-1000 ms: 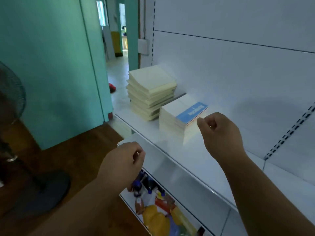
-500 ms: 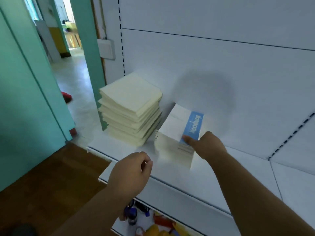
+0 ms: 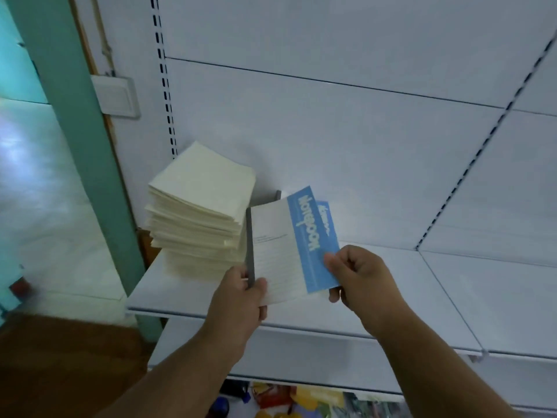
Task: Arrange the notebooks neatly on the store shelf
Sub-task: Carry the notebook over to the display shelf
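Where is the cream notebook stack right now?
The cream stack sits at the shelf's left end, beside the blue-banded notebook both hands hold.

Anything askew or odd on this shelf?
Yes. The cream notebook stack is ragged, its layers fanned at differing angles. Both hands hold a blue-banded notebook lifted and tilted, not lying flat.

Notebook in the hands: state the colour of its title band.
Blue with white lettering, on the notebook; head view.
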Demonstrator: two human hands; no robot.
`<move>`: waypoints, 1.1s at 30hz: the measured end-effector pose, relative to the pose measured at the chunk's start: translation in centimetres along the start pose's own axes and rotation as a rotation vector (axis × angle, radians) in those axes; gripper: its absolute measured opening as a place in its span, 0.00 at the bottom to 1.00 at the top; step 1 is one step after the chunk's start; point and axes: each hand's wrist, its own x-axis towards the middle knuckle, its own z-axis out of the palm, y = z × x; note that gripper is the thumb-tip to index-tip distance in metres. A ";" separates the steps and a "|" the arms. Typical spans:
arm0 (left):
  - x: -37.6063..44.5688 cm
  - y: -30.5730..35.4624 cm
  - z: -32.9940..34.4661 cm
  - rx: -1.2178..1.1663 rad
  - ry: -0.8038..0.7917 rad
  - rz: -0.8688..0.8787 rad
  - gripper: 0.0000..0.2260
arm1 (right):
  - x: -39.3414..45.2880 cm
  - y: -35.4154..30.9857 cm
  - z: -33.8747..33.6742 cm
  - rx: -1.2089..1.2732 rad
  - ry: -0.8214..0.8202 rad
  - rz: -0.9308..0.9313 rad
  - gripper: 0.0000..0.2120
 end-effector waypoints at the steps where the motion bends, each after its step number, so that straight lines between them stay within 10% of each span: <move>1: -0.2 -0.2 -0.4 -0.003 0.000 0.025 0.06 | 0.8 0.0 0.0 0.041 0.054 0.022 0.20; 4: -0.8 -0.7 -1.3 -0.008 -0.026 0.080 0.07 | 5.1 0.6 -0.5 -0.274 0.262 0.082 0.28; 7: -1.2 -1.2 -2.0 -0.009 -0.029 0.066 0.07 | 8.5 1.7 0.0 -0.658 0.124 0.182 0.25; 14: -1.6 -1.2 -2.3 0.001 -0.057 0.100 0.07 | 8.0 2.9 -0.7 -0.711 0.300 0.131 0.09; 19: -1.9 -1.6 -0.2 -0.056 -0.118 0.097 0.08 | 3.6 1.4 -3.1 0.104 0.393 0.174 0.02; 24: -2.3 -1.3 4.4 -0.010 -0.237 0.097 0.10 | -2.6 1.8 -6.4 0.577 0.109 0.157 0.09; 33: -5.9 -3.8 21.3 0.215 -0.471 0.200 0.09 | -4.8 6.1 -23.4 0.485 0.257 0.217 0.20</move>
